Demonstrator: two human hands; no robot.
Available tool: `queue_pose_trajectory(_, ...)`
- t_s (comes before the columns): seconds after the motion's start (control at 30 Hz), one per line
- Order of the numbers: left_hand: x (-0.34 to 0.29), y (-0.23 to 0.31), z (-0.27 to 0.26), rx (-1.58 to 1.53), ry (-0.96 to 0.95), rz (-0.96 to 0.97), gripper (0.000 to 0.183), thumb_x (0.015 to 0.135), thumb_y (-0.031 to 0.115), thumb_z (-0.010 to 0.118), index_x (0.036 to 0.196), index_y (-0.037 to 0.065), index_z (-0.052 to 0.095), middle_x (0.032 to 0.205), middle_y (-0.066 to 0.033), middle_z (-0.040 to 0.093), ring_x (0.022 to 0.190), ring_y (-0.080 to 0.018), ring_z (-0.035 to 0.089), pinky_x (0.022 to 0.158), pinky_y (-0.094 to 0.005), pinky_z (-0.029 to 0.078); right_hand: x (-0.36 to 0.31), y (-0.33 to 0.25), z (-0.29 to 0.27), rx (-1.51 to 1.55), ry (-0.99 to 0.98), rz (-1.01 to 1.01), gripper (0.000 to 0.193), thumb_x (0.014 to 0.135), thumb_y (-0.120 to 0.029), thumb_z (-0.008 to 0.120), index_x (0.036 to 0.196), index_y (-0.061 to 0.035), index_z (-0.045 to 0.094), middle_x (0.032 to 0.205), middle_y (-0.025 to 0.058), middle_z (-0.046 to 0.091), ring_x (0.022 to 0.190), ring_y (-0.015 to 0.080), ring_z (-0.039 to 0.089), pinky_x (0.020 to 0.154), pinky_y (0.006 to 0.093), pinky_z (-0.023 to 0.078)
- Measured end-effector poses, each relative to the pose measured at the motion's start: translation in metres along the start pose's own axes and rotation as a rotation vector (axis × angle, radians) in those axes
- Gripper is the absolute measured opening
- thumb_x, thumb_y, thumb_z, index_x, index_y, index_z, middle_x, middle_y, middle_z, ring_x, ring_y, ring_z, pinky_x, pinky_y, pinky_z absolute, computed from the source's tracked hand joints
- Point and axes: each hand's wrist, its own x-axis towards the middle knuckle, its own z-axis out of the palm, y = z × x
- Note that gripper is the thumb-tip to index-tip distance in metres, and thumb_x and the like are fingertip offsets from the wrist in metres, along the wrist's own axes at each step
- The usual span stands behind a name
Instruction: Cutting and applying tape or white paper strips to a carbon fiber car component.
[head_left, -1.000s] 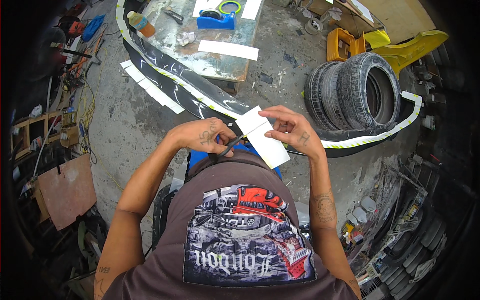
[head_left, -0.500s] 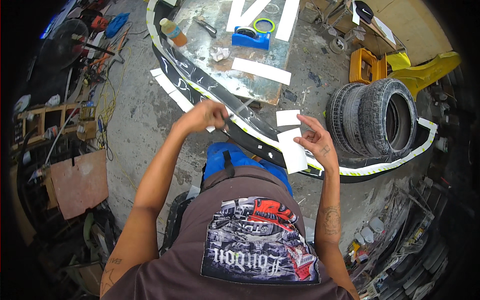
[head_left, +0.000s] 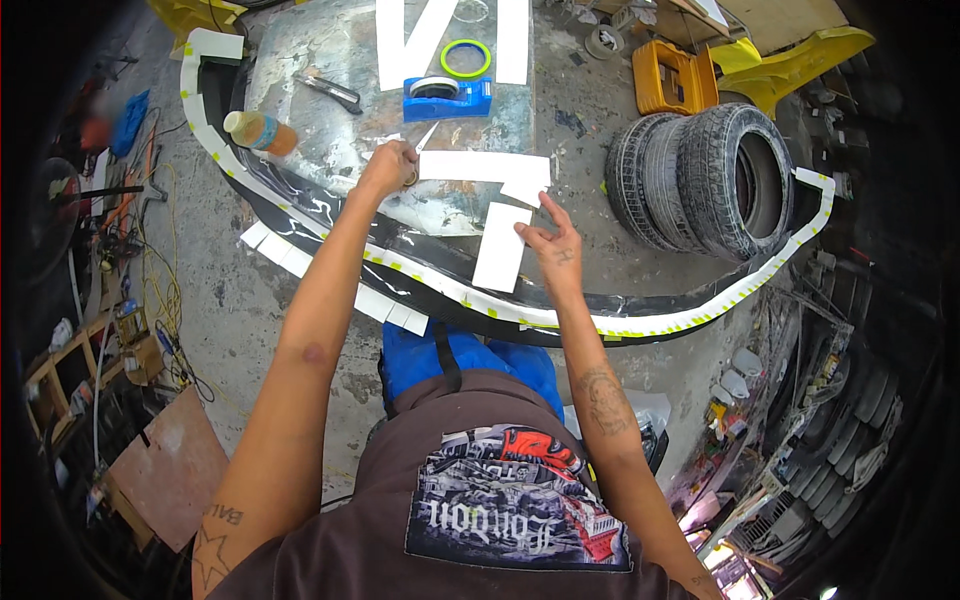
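My left hand [head_left: 388, 168] is closed round a pair of scissors [head_left: 427, 136], over the paint-stained board. A ring of the handle shows below the fingers and the thin blades point away from me. My right hand [head_left: 556, 248] pinches two white card pieces between its fingers. The larger card piece [head_left: 500, 250] hangs from thumb and finger, and the smaller card piece [head_left: 524, 192] is held at the fingertips. Just beyond them a white card strip [head_left: 470, 165] lies on the board. Between me and the board curves a long black bumper-like part [head_left: 455, 312], edged with white strips and yellow-green tape bits.
On the stained board [head_left: 300, 70] stand a blue tape dispenser [head_left: 455, 103], a yellow-green tape roll [head_left: 466, 58], a utility knife [head_left: 332, 92] and a bottle of orange liquid [head_left: 262, 133]. Black tyres [head_left: 700, 185] sit at the right, near a yellow crate [head_left: 672, 78].
My left hand has moved forward with the scissors, from over the black part to above the board. My right hand has moved forward too, still holding the two card pieces. The whole view has shifted.
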Motion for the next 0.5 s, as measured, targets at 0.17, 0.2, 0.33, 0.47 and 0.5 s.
queue_pose_trajectory(0.17,-0.037,0.077,0.026,-0.501,-0.140,0.012,0.037,0.093,0.041,0.078,0.095,0.004,0.078,0.086,-0.0032,0.074,0.080,-0.0109,0.064,0.071,-0.0280,0.051,0.012,0.011,0.039,0.094,0.113,-0.001,0.068,0.086,-0.002,0.082,0.149,0.0012,0.055,0.154,0.0128,0.047,0.096,0.0152,0.073,0.081,0.0269,0.057)
queue_pose_trajectory(0.2,-0.037,0.078,0.032,-0.500,-0.126,0.000,0.037,0.093,0.041,0.078,0.095,0.004,0.078,0.086,-0.0032,0.074,0.080,-0.0109,0.064,0.071,-0.0280,0.051,0.012,0.011,0.051,0.095,0.095,0.004,0.068,0.086,-0.002,0.082,0.149,0.0012,0.055,0.154,0.0128,0.047,0.096,0.0152,0.073,0.081,0.0269,0.057)
queue_pose_trajectory(0.33,-0.019,0.050,0.028,-0.795,-0.103,0.019,0.023,0.091,0.027,0.081,0.095,0.006,0.074,0.089,-0.0028,0.073,0.085,-0.0110,0.068,0.076,-0.0302,0.057,0.019,0.019,0.085,0.066,0.024,-0.063,0.060,0.088,-0.003,0.080,0.144,0.0022,0.059,0.141,0.0141,0.057,0.090,0.0123,0.070,0.078,0.0257,0.056)
queue_pose_trajectory(0.47,-0.050,0.055,-0.040,-1.002,0.082,0.061,0.014,0.095,0.014,0.073,0.104,0.004,0.070,0.101,-0.0052,0.073,0.091,-0.0140,0.071,0.081,-0.0306,0.062,0.051,0.044,0.081,-0.035,0.077,-0.061,0.038,0.091,-0.004,0.077,0.128,0.0010,0.071,0.116,0.0102,0.069,0.076,0.0085,0.062,0.074,0.0239,0.053)
queue_pose_trajectory(0.5,-0.068,0.059,-0.064,-0.909,0.081,0.094,0.017,0.095,0.015,0.072,0.106,0.003,0.069,0.101,-0.0050,0.072,0.094,-0.0141,0.070,0.084,-0.0304,0.060,0.066,0.051,0.079,-0.063,0.124,-0.039,0.032,0.092,-0.007,0.077,0.123,-0.0008,0.073,0.112,0.0099,0.070,0.077,0.0104,0.062,0.075,0.0261,0.053)
